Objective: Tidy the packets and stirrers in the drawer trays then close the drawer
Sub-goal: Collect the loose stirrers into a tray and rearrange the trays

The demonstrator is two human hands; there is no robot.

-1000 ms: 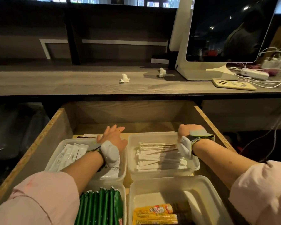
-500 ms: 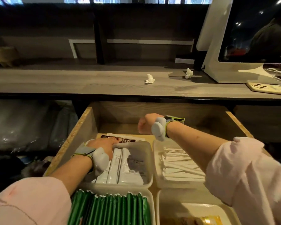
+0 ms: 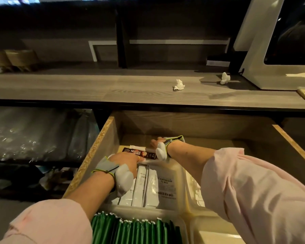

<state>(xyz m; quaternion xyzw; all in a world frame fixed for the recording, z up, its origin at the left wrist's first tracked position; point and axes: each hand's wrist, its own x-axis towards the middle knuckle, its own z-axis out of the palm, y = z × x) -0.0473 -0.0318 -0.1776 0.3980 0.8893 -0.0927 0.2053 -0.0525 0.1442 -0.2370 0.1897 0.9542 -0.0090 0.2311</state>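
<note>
The drawer [image 3: 95,152] is pulled out. My left hand [image 3: 125,162] grips the far left rim of the clear tray [image 3: 180,169] that holds white packets [image 3: 148,187]. A dark Nescafe packet [image 3: 139,153] lies behind that tray on the drawer floor, just past my left fingertips. My right hand [image 3: 157,142] reaches across to the packet's right end with its fingers curled; what they touch is hidden. Green packets [image 3: 130,229] fill the near left tray. My right arm covers most of the stirrer tray [image 3: 194,191].
A grey wooden counter [image 3: 77,87] runs above the drawer, with two crumpled bits of tissue [image 3: 179,84] and a white screen stand [image 3: 253,67] at the right. Plastic-wrapped goods [image 3: 33,134] sit on the shelf left of the drawer.
My right hand crossed from the stirrer tray to the back left and dropped down by the Nescafe packet. My left hand shifted to the white-packet tray's far left rim. The view swung left.
</note>
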